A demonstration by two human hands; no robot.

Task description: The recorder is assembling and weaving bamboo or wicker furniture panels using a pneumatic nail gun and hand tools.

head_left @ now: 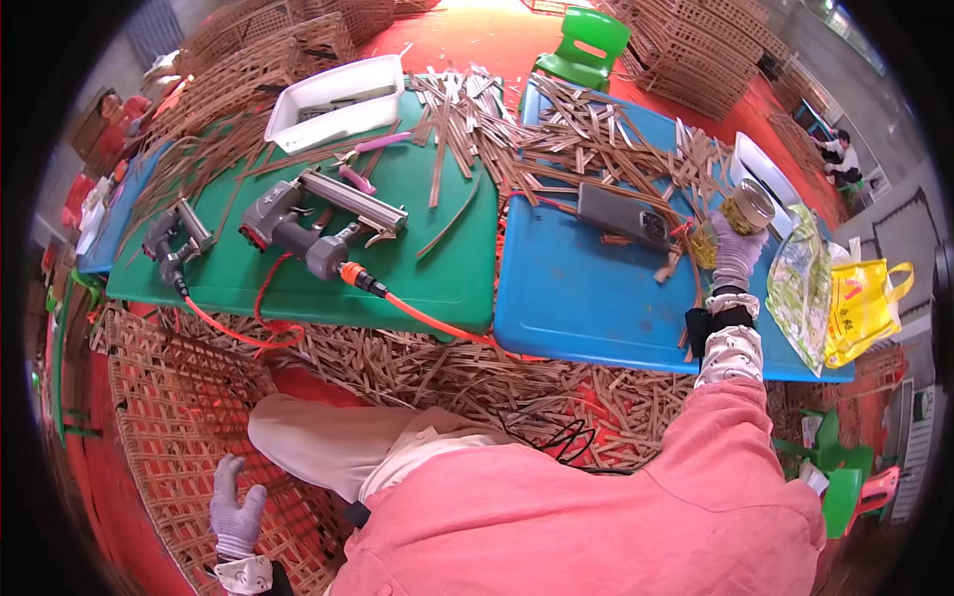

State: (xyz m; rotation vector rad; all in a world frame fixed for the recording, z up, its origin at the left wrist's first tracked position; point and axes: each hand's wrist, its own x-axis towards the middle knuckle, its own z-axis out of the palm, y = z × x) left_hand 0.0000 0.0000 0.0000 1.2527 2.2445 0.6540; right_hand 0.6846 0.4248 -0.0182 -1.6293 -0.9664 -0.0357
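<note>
A green table [447,283] and a blue table [586,293] stand side by side, their far parts strewn with loose wooden strips [571,124]; below the green one, at the person's left, a woven basket [179,372] stands beside the leg, its visible lattice already interlaced, though whether every side is finished cannot be told; a white tray [333,134] sits at the back of the green table, and a yellow bag [860,313] leans at the blue one's right end; a large nail gun [293,230] and a smaller nail gun [167,246] lie on the green table, neither in a hand; a dark phone [624,216] rests on the blue top; the gloved left hand [237,512] is free, thumb and fingers parted, close by the basket, with contact impossible to judge; the gloved right hand [737,248] is wrapped round a lidded jar [753,204] at the blue table's right end; the jar is grasped but not released, its lid on, and the loose strips remain unwoven.
</note>
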